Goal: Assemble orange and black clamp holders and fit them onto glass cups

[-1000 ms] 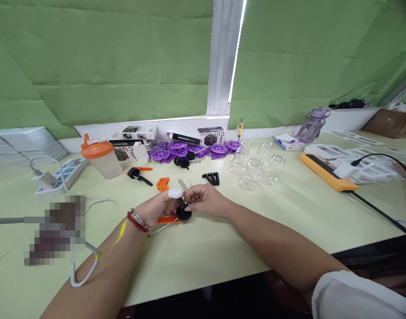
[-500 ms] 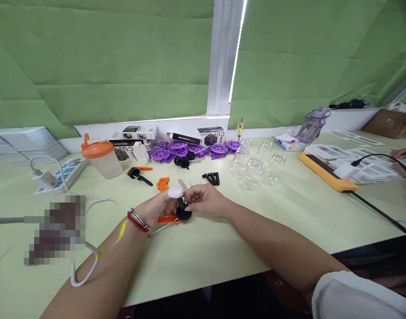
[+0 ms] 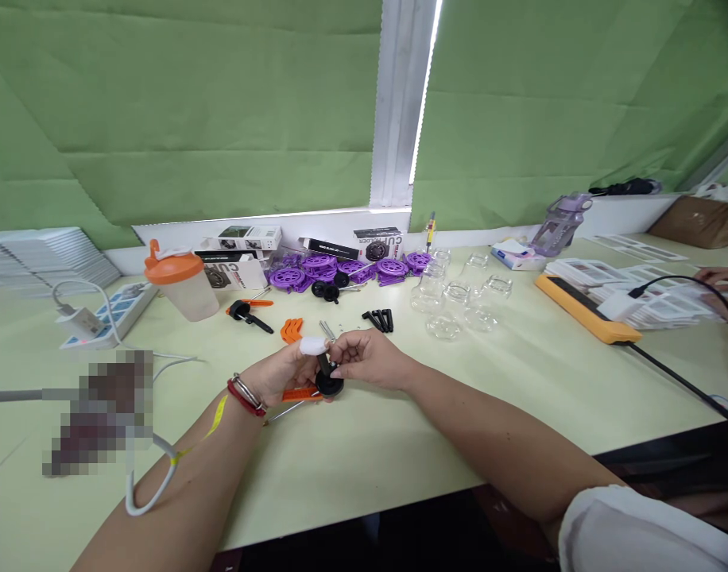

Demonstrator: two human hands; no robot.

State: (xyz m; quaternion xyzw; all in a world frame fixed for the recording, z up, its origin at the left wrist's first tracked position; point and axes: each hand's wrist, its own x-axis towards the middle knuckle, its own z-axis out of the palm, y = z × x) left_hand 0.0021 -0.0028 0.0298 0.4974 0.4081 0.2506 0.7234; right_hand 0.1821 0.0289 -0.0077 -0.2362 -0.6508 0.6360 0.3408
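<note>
Above the table's near half, my left hand (image 3: 286,369), its thumb wrapped in white, is closed around a black round plastic part (image 3: 329,384) with an upright stem. My right hand (image 3: 367,359) pinches at the same part from the right; its fingertips meet the stem, and any tiny piece between them is hidden. An orange strip (image 3: 301,394) sticks out beneath my left hand, beside a thin metal rod (image 3: 285,412). Just beyond my hands lie curved orange pieces (image 3: 291,330), small metal pins (image 3: 327,329) and several black levers (image 3: 378,320).
Purple plastic wheels (image 3: 322,272) and printed boxes (image 3: 238,272) line the back. Clear glass-like cups (image 3: 458,294) stand right of centre. An orange-lidded shaker (image 3: 182,286) and a power strip (image 3: 110,318) are left. A yellow power strip (image 3: 584,308) and another person's hand (image 3: 725,278) are right.
Both of my hands stay almost still on the black part. The other person's hand at the far right has shifted slightly.
</note>
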